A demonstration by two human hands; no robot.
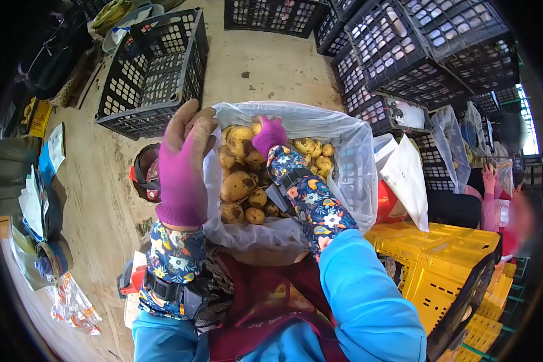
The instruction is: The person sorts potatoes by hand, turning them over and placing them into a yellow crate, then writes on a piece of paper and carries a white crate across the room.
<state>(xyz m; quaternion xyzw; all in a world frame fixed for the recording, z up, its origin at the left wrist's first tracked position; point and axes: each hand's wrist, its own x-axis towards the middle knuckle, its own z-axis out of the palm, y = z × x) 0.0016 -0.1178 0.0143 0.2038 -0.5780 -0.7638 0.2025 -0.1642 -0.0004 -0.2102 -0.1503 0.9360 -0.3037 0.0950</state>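
Before me stands a crate lined with a translucent white plastic liner [350, 130], holding several soil-marked potatoes [238, 186]. My left hand [187, 157], in a purple glove with dirty brown fingers, is raised at the liner's left edge. Its fingers are stretched upward and it holds nothing that I can see. Inside the crate, toward the back, my right hand [269, 136] in a purple glove has its fingers curled down around a potato at the top of the pile. The fingertips are mostly hidden. Flower-patterned sleeve covers sit on both forearms.
A black plastic crate [154, 69] stands at back left. Stacked black crates [398, 54] rise at the right. Yellow crates [434, 259] stand near my right elbow, beside a white sheet [407, 175]. A tape roll [54, 256] lies left. Another person's gloved hand [490, 178] shows far right.
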